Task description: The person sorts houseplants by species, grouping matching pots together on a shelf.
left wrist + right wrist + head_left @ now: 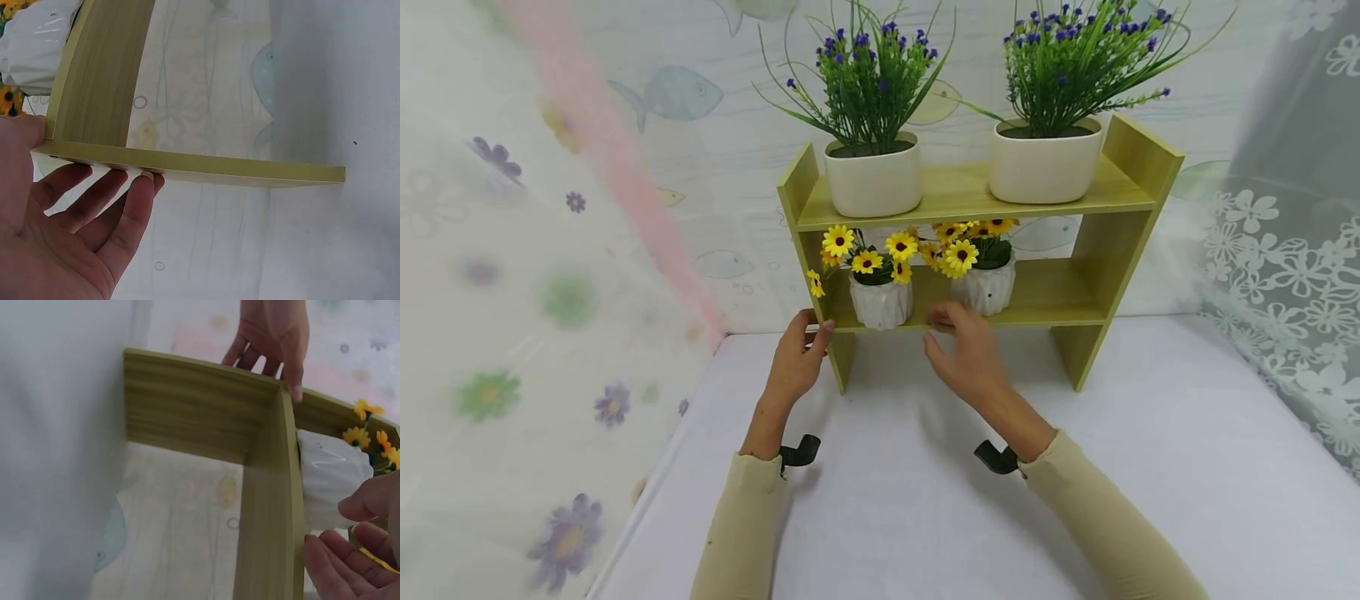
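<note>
A two-tier wooden shelf (1082,293) stands against the back wall. My left hand (796,360) grips its left side panel (206,165). In the left wrist view the thumb lies at the middle board's front edge and the fingers touch the panel's outer face. My right hand (968,354) hovers at the front of the middle board, fingers loosely bent and nothing held. Nearest to it are two white pots of yellow flowers: the left pot (882,302) and the right pot (985,287). From the right wrist, a white pot (331,478) shows close to the thumb.
On the top board sit two cream planters, one left (874,182) and one right (1045,167), with purple flowers and long grassy leaves. A white cloth (895,500) covers the table. Patterned curtains (512,333) hang at the left and lace (1292,275) at the right.
</note>
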The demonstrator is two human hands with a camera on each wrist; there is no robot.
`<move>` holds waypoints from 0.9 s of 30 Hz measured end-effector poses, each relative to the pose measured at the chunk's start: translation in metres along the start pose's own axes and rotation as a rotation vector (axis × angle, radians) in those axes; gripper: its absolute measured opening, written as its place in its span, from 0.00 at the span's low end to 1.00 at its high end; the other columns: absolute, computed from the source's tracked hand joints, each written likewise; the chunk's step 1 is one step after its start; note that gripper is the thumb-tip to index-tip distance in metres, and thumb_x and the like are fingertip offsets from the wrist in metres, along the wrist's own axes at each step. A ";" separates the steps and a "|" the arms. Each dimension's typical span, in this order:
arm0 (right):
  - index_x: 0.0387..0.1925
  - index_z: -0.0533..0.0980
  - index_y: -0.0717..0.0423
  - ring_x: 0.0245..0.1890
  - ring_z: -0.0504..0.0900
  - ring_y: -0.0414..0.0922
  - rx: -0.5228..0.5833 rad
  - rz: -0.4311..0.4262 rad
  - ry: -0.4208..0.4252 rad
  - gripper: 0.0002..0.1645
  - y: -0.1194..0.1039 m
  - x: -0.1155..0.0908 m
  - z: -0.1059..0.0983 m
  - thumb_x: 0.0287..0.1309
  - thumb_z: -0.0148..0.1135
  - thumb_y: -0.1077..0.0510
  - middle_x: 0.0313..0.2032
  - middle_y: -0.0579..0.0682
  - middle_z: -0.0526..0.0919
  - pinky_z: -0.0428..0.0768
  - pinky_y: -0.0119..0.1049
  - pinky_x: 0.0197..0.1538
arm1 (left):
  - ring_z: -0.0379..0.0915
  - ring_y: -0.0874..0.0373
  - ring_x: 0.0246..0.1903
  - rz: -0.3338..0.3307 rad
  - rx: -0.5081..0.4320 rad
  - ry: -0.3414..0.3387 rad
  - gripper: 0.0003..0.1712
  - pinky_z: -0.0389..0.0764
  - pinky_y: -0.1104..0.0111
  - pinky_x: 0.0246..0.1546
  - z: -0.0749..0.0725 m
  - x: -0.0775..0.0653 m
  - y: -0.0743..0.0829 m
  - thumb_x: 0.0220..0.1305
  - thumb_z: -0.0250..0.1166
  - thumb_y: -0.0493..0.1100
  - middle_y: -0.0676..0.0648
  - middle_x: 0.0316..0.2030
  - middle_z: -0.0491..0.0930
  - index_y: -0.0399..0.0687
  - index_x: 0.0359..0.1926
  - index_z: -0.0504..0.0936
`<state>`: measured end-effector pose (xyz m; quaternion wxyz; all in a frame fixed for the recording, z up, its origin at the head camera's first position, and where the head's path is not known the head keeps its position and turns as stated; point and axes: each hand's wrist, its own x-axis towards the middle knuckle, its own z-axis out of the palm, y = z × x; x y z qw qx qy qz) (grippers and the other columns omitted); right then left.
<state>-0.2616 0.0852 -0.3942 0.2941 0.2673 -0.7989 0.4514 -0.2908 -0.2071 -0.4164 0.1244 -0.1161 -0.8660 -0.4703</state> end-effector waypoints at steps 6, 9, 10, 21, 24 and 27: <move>0.49 0.81 0.64 0.46 0.87 0.53 -0.066 -0.122 0.004 0.15 0.007 -0.029 -0.021 0.60 0.71 0.71 0.46 0.58 0.87 0.88 0.46 0.52 | 0.79 0.42 0.64 0.006 0.000 0.008 0.36 0.86 0.50 0.57 -0.001 -0.001 0.000 0.83 0.51 0.64 0.40 0.66 0.74 0.41 0.74 0.67; 0.49 0.81 0.63 0.46 0.87 0.52 -0.092 -0.117 -0.025 0.15 0.017 -0.043 -0.032 0.60 0.70 0.70 0.46 0.56 0.87 0.88 0.49 0.50 | 0.79 0.42 0.64 0.008 -0.001 0.008 0.36 0.86 0.49 0.57 -0.001 0.000 -0.001 0.83 0.51 0.64 0.40 0.66 0.74 0.42 0.74 0.68; 0.49 0.81 0.62 0.46 0.87 0.52 -0.107 -0.111 -0.032 0.16 0.021 -0.048 -0.035 0.60 0.70 0.70 0.46 0.56 0.87 0.88 0.49 0.49 | 0.79 0.42 0.64 0.010 0.002 0.009 0.36 0.86 0.49 0.57 0.000 0.000 -0.001 0.83 0.51 0.64 0.40 0.65 0.74 0.42 0.74 0.67; 0.43 0.81 0.63 0.38 0.88 0.51 -0.225 -0.025 -0.031 0.13 0.066 -0.089 -0.076 0.55 0.68 0.73 0.40 0.56 0.87 0.89 0.50 0.40 | 0.80 0.42 0.62 0.004 0.052 -0.007 0.37 0.85 0.48 0.58 -0.004 -0.001 0.000 0.82 0.50 0.66 0.40 0.63 0.77 0.41 0.72 0.71; 0.42 0.81 0.64 0.37 0.88 0.52 -0.265 -0.006 -0.021 0.13 0.077 -0.097 -0.088 0.54 0.68 0.74 0.39 0.56 0.87 0.89 0.51 0.38 | 0.83 0.43 0.58 0.006 0.123 -0.012 0.34 0.85 0.48 0.58 -0.009 -0.005 -0.001 0.83 0.52 0.64 0.40 0.61 0.80 0.41 0.69 0.74; 0.40 0.82 0.65 0.34 0.88 0.51 -0.326 0.017 0.004 0.11 0.087 -0.102 -0.101 0.54 0.68 0.74 0.35 0.55 0.87 0.88 0.49 0.35 | 0.85 0.44 0.54 0.004 0.193 -0.016 0.29 0.86 0.49 0.55 -0.017 -0.011 -0.002 0.82 0.56 0.60 0.41 0.59 0.82 0.42 0.67 0.78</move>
